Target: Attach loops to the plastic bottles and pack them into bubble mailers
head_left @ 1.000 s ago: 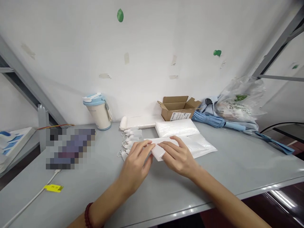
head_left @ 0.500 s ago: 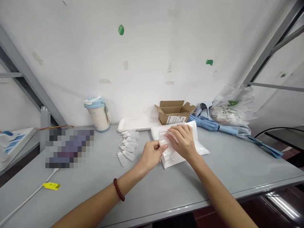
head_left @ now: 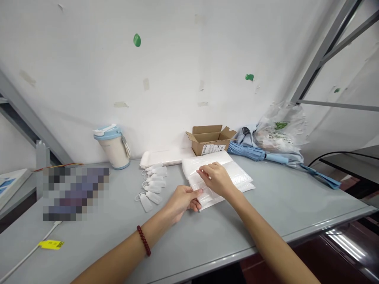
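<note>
A white bubble-wrap bag [head_left: 233, 167] lies on the grey table in front of me, its layers fanned apart at the right edge. My left hand [head_left: 186, 199] is closed on its lower left corner, thumb on top and fingers underneath. Over the middle of the bag, my right hand [head_left: 216, 179] has its fingers curled and drawn together in a pinch. Whatever sits between those right fingertips, if anything, is too small to make out. Left of the bag, several white tags [head_left: 154, 183] with string loops lie in a column.
Behind the bag stand an open cardboard box [head_left: 213, 150] and a stack of white envelopes [head_left: 166, 157]. A cream and blue cup [head_left: 114, 152] stands at the back left, near a blurred-out object [head_left: 77, 193]. To the right lie a folded blue umbrella [head_left: 248, 152] and a clear plastic bag [head_left: 278, 130].
My left hand has slid down to the bag's lower corner. The right fingers have curled in and no longer lie stretched over the bag, which now sits flatter. The view has shifted right.
</note>
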The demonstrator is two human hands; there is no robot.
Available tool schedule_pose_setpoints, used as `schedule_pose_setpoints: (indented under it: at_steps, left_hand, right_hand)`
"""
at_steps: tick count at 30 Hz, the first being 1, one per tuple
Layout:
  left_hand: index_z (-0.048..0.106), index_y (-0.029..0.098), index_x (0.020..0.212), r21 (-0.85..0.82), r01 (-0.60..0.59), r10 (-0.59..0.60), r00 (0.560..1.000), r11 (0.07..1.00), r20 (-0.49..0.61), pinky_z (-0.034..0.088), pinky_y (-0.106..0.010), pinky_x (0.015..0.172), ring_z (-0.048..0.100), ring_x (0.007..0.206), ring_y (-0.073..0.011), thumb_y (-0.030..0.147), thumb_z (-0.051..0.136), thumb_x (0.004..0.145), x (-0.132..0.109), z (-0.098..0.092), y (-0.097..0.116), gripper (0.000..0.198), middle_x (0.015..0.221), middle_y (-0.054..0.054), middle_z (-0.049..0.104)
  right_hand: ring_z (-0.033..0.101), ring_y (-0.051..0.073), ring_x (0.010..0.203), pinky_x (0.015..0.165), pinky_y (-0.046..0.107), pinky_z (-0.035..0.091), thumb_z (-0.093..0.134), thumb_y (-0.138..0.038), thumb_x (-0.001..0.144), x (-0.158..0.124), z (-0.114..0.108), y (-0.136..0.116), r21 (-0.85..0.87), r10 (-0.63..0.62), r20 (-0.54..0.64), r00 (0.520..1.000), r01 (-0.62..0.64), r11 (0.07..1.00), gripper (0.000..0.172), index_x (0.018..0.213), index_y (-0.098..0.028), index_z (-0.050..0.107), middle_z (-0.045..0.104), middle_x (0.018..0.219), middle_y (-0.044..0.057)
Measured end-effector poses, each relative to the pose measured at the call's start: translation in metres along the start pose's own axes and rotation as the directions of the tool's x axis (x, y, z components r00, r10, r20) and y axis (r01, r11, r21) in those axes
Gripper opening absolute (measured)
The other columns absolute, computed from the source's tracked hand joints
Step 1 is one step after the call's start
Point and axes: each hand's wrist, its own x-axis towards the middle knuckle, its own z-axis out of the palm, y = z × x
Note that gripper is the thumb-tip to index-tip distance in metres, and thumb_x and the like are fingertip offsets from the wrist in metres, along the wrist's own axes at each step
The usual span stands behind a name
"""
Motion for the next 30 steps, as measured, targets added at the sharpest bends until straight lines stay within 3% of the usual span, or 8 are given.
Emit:
schedule_pose_setpoints:
  at_steps: [7, 14, 18, 21, 24, 27, 30]
  left_hand:
    - [0.050, 0.013, 0.056, 0.070, 0.070, -0.072, 0.997, 0.995, 0.020, 0.033, -0.020, 0.035, 0.049, 0.034, -0.0087, 0.036, 0.057, 0.083, 0.004, -0.003, -0.001, 0.036, 0.046, -0.002, 0.057]
    - [0.041, 0.017, 0.044, 0.152, 0.038, -0.054, 0.994, 0.988, 0.100, 0.032, -0.020, 0.035, 0.050, 0.035, -0.0105, 0.049, 0.062, 0.075, 0.004, -0.004, -0.001, 0.049, 0.034, 0.005, 0.039]
    - [0.033, 0.019, 0.039, 0.205, 0.027, -0.045, 0.996, 0.978, 0.083, 0.032, -0.020, 0.037, 0.050, 0.036, -0.0105, 0.052, 0.058, 0.077, 0.004, -0.002, 0.000, 0.056, 0.032, 0.007, 0.031]
    - [0.035, 0.019, 0.041, 0.277, 0.052, -0.059, 0.998, 0.959, 0.016, 0.034, -0.021, 0.038, 0.052, 0.038, -0.0125, 0.048, 0.054, 0.081, 0.002, -0.002, 0.002, 0.053, 0.033, 0.006, 0.033]
    - [0.043, 0.018, 0.050, 0.378, 0.053, 0.002, 0.990, 0.924, -0.142, 0.030, -0.021, 0.036, 0.049, 0.034, -0.0126, 0.044, 0.052, 0.083, 0.004, -0.009, 0.011, 0.042, 0.034, 0.005, 0.041]
    - [0.047, 0.018, 0.055, 0.470, 0.003, 0.157, 0.940, 0.883, -0.302, 0.027, -0.021, 0.038, 0.040, 0.030, -0.0089, 0.035, 0.054, 0.083, 0.015, -0.021, 0.029, 0.034, 0.035, 0.006, 0.044]
    - [0.048, 0.017, 0.050, 0.502, -0.015, 0.233, 0.897, 0.865, -0.375, 0.028, -0.022, 0.042, 0.037, 0.030, -0.0081, 0.028, 0.059, 0.080, 0.031, -0.030, 0.046, 0.034, 0.032, 0.007, 0.039]
  right_hand:
    - [0.058, 0.016, 0.060, 0.055, 0.025, 0.029, 0.045, -0.027, 0.091, 0.001, -0.003, 0.000, -0.048, 0.154, 0.113, 0.982, -0.150, 0.988, 0.023, 0.083, -0.016, 0.064, 0.067, 0.066, 0.005]
    - [0.061, 0.017, 0.067, 0.056, 0.025, 0.029, 0.043, -0.025, 0.091, 0.003, -0.004, 0.002, -0.068, 0.232, 0.132, 0.964, -0.225, 0.972, 0.024, 0.086, -0.016, 0.065, 0.070, 0.075, 0.007]
    - [0.062, 0.017, 0.072, 0.058, 0.025, 0.030, 0.043, -0.025, 0.091, 0.003, -0.004, 0.005, -0.060, 0.250, 0.141, 0.958, -0.244, 0.968, 0.023, 0.090, -0.018, 0.065, 0.071, 0.082, 0.006]
    - [0.063, 0.017, 0.073, 0.058, 0.025, 0.032, 0.045, -0.024, 0.090, 0.002, 0.000, 0.008, -0.045, 0.255, 0.150, 0.955, -0.251, 0.967, 0.020, 0.088, -0.019, 0.065, 0.071, 0.083, 0.006]
    - [0.063, 0.018, 0.073, 0.059, 0.025, 0.034, 0.047, -0.022, 0.089, 0.002, 0.004, 0.011, -0.026, 0.261, 0.144, 0.954, -0.260, 0.965, 0.018, 0.088, -0.018, 0.064, 0.071, 0.083, 0.006]
    - [0.063, 0.018, 0.078, 0.064, 0.025, 0.039, 0.044, -0.022, 0.090, 0.002, 0.006, 0.014, 0.002, 0.269, 0.105, 0.957, -0.270, 0.963, 0.020, 0.098, -0.018, 0.062, 0.069, 0.088, 0.007]
    - [0.060, 0.020, 0.094, 0.076, 0.028, 0.044, 0.039, -0.022, 0.092, 0.003, 0.007, 0.018, 0.016, 0.287, 0.036, 0.957, -0.287, 0.958, 0.026, 0.109, -0.015, 0.057, 0.064, 0.103, 0.011]
